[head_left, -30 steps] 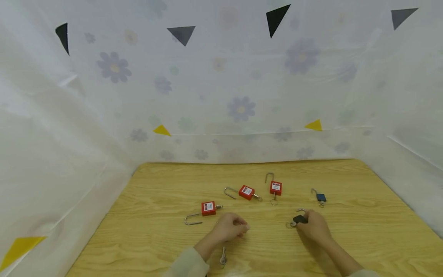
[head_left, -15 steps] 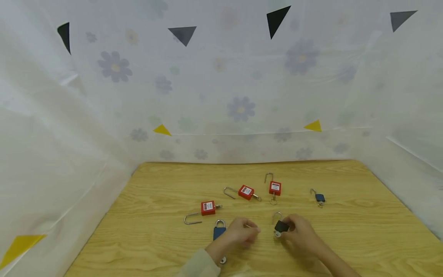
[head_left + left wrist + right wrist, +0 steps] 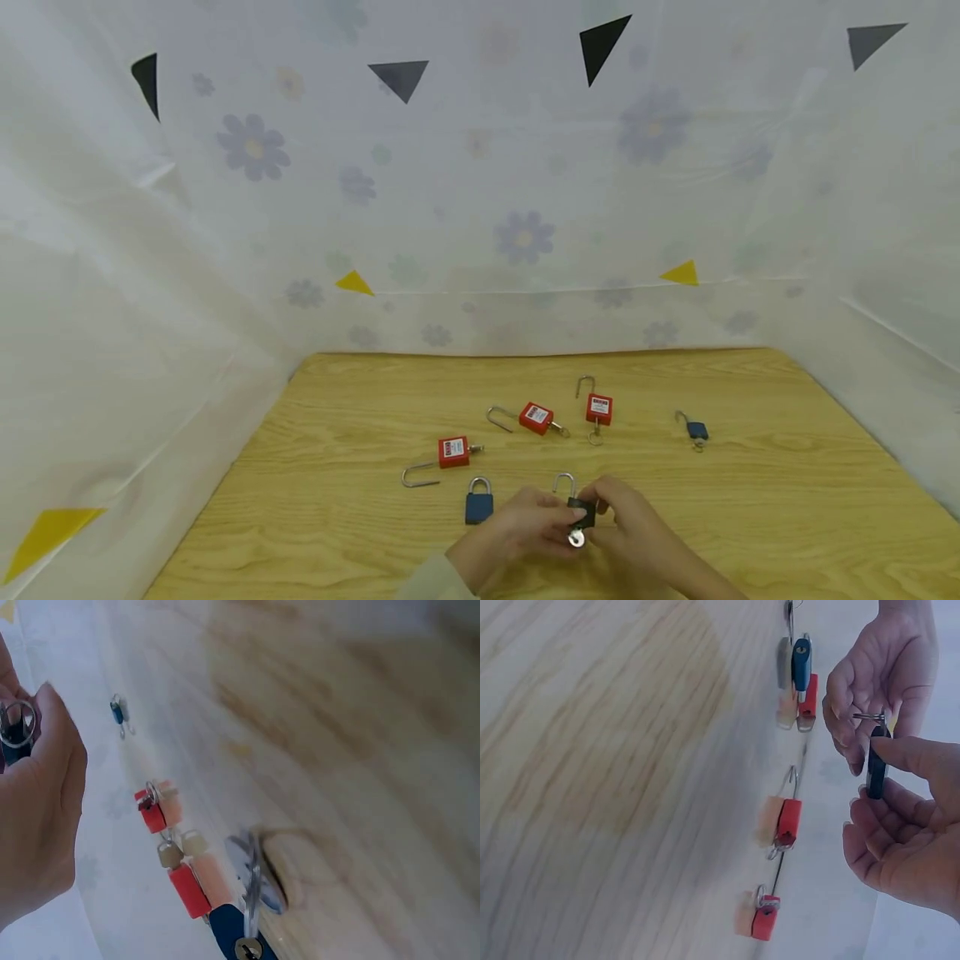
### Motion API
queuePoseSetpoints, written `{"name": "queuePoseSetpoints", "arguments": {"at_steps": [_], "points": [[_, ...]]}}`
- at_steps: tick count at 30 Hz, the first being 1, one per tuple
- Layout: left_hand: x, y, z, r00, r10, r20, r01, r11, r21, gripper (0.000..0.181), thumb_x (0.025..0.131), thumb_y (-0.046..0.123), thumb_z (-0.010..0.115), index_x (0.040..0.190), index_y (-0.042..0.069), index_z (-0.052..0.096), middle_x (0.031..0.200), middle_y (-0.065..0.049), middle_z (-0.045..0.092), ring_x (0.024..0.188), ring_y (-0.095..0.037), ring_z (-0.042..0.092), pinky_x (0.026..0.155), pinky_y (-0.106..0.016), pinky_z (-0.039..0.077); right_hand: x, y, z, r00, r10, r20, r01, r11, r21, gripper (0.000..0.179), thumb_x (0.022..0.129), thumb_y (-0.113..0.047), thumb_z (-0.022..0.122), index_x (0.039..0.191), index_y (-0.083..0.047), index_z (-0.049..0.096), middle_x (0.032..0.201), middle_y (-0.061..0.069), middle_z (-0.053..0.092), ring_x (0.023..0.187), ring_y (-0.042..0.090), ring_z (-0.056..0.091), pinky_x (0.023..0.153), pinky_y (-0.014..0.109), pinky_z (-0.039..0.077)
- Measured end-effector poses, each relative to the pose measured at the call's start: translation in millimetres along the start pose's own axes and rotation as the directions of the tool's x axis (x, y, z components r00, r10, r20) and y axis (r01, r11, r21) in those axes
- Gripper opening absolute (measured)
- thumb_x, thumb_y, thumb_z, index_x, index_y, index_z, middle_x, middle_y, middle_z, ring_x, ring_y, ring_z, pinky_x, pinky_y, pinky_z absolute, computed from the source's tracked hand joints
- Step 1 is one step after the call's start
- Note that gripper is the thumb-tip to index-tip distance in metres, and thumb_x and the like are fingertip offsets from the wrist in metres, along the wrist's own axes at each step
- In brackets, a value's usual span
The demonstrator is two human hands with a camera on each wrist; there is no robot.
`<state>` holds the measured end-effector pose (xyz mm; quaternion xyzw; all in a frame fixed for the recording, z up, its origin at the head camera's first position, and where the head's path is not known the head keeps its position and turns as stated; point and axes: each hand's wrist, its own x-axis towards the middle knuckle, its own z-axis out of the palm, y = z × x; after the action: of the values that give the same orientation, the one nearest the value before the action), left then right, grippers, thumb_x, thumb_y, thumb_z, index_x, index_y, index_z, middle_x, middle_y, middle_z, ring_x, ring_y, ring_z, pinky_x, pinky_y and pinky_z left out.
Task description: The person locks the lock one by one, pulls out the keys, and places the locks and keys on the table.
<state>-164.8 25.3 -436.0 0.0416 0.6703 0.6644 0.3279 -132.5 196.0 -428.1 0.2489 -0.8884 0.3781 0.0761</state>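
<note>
Tabletop (image 3: 337, 508) below, left hand (image 3: 525, 527) has seemingly reached the black padlock (image 3: 587, 510).

Wood-grain table (image 3: 300, 517) filled 6 o'clock, far corners rounded. White back sheet (image 3: 450, 192) hung at 12, dotted with faded purple flowers (image 3: 525, 237); creased pale side sheets (image 3: 97, 333) closed off 9 and 3. Black triangles (image 3: 602, 45) sat at 10 and 1, grey triangles (image 3: 402, 77) at 11 and 2, yellow triangles (image 3: 682, 273) at 8, 9 and 3. Light looked soft; wrist views too hazy to be sure.
</note>
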Motion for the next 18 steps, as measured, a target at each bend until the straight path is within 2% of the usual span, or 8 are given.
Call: {"name": "queuePoseSetpoints", "arguments": {"at_steps": [3,5,10,12,18], "points": [[-3.8,-1.0,3.2,0.999,0.013,-0.029,-0.014,1.000,-0.024,0.015,0.087,0.008,0.063,0.091,-0.006,0.066,0.068,0.000,0.064,0.064,-0.008,0.062,0.072,-0.035,0.057,0.6,-2.0,2.5,0.995,-0.091,-0.033,0.090,0.995,-0.044,0.026,0.071,-0.001,0.075,0.090,-0.010,0.059,0.085,-0.005,0.058,0.077,-0.001,0.047,0.064,0.022,0.045],[-6.0,-0.9,5.0,0.999,0.018,-0.044,-0.019,0.999,-0.038,0.015,0.086,0.007,0.063,0.092,-0.007,0.066,0.067,0.000,0.064,0.062,-0.008,0.061,0.072,-0.034,0.056,0.9,-3.3,2.6,0.991,-0.125,-0.043,0.123,0.991,-0.061,0.028,0.070,0.000,0.075,0.091,-0.010,0.059,0.085,-0.004,0.058,0.078,0.000,0.047,0.064,0.022,0.045],[-11.4,1.4,5.2,0.998,0.024,-0.052,-0.027,0.998,-0.052,0.020,0.087,0.009,0.063,0.095,-0.009,0.065,0.073,-0.005,0.067,0.063,-0.008,0.062,0.073,-0.034,0.056,1.1,-5.3,4.1,0.981,-0.181,-0.066,0.176,0.981,-0.081,0.032,0.068,0.001,0.077,0.091,-0.011,0.059,0.087,-0.005,0.058,0.080,0.002,0.049,0.066,0.022,0.047],[-13.1,2.2,4.9,0.998,0.029,-0.057,-0.031,0.999,-0.043,0.021,0.087,0.011,0.063,0.094,-0.009,0.066,0.076,-0.007,0.069,0.063,-0.008,0.062,0.068,-0.029,0.056,0.8,-6.6,4.8,0.976,-0.206,-0.076,0.199,0.976,-0.090,0.034,0.067,0.002,0.077,0.092,-0.012,0.059,0.089,-0.005,0.058,0.083,0.003,0.049,0.067,0.023,0.048],[-15.1,2.2,5.0,0.996,0.057,-0.071,-0.061,0.996,-0.062,0.027,0.088,0.015,0.064,0.093,-0.010,0.067,0.067,0.002,0.065,0.057,-0.004,0.058,0.055,-0.018,0.048,-0.7,-9.7,5.1,0.972,-0.217,-0.094,0.208,0.973,-0.102,0.040,0.066,0.004,0.077,0.097,-0.014,0.059,0.096,-0.005,0.058,0.088,0.005,0.050,0.070,0.023,0.048]]}}
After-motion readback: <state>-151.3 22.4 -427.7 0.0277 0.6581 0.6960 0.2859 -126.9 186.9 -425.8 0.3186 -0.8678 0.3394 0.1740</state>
